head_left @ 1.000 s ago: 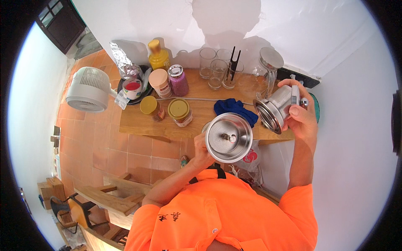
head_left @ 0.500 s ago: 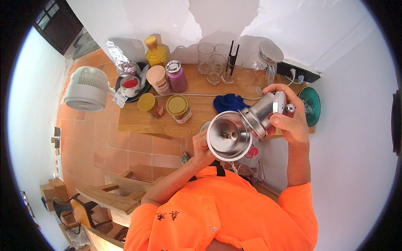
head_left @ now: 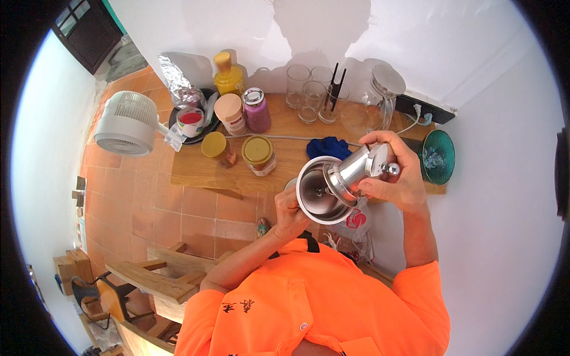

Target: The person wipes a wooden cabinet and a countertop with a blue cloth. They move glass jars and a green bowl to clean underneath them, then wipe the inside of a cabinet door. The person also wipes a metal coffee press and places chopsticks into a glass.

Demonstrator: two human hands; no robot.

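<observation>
Just right of the frame's centre, the person's left hand (head_left: pixel 289 209) grips the near rim of a round steel bowl-shaped part (head_left: pixel 316 191) from below, fingers closed on it. The right hand (head_left: pixel 396 172) is wrapped around a steel cylinder (head_left: pixel 356 168) with a small knob at its outer end, tilted so its open mouth rests inside the bowl.

Both pieces are held in the air off the front edge of the wooden shelf (head_left: pixel 196 171), above the tiled floor (head_left: pixel 166 207). The bowl hangs from a grip on one side only, so it could tip or slip, by this judgement, and fall to the tiles. If the cylinder tilts too steeply or sits off the bowl's middle, whatever comes out may spill over the rim.

Towards the upper centre, two yellow-lidded jars (head_left: pixel 259 155) and a blue cloth (head_left: pixel 328 146) stand near the shelf's front; a wide elbow swing might knock them. A white fan (head_left: pixel 126 123) sits at the left.
</observation>
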